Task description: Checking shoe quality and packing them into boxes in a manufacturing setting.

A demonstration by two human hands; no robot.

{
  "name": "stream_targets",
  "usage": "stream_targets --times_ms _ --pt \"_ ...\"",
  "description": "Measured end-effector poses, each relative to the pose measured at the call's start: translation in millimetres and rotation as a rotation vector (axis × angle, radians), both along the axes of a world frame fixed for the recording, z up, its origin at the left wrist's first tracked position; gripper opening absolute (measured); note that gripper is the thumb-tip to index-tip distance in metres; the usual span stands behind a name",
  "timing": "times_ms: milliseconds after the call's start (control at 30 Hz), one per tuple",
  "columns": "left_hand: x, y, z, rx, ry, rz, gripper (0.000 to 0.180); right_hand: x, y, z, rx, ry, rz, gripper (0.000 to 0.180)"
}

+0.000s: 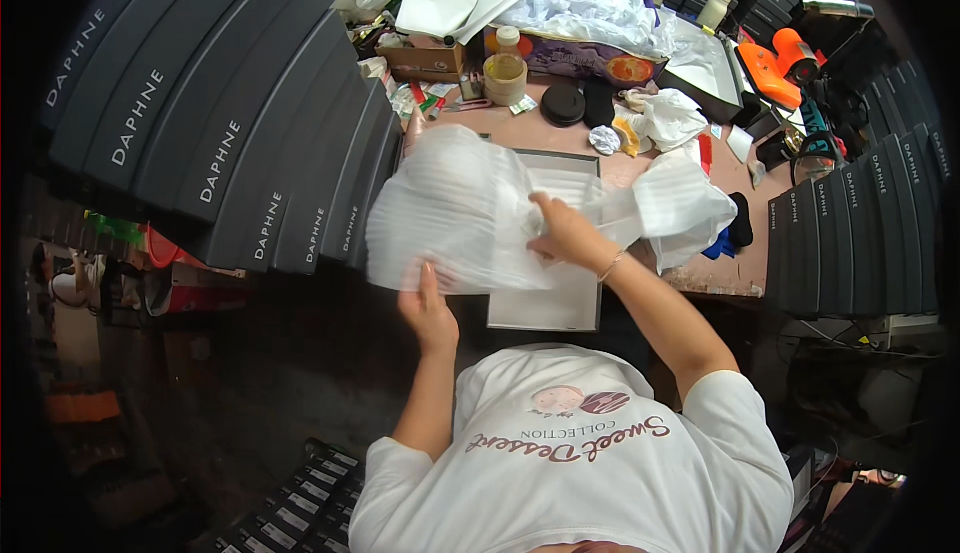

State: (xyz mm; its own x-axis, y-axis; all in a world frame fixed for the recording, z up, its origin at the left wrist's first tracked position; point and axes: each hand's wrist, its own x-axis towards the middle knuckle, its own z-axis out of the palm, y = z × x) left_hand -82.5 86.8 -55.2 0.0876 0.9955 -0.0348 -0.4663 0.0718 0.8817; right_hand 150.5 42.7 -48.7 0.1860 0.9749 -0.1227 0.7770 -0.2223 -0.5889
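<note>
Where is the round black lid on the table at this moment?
In the head view, the round black lid lies on the far part of the table, right of the pale round jar and beyond the open box.

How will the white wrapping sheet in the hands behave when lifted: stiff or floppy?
Likely floppy: the white sheet sags and folds between the left hand and right hand. Probably very light, since it looks thin and slightly see-through.
</note>
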Motion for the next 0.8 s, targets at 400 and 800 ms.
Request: stream_targets --times_ms 400,800 --pt "-42 -36 37 0.687 0.607 0.335 0.052 -14 -67 70 0.174 -0.137 -0.066 0.024" --pt "135 32 -66 0.917 1.716 -0.965 0.061 64 -108 -22 0.224 0.024 -0.275 0.050"
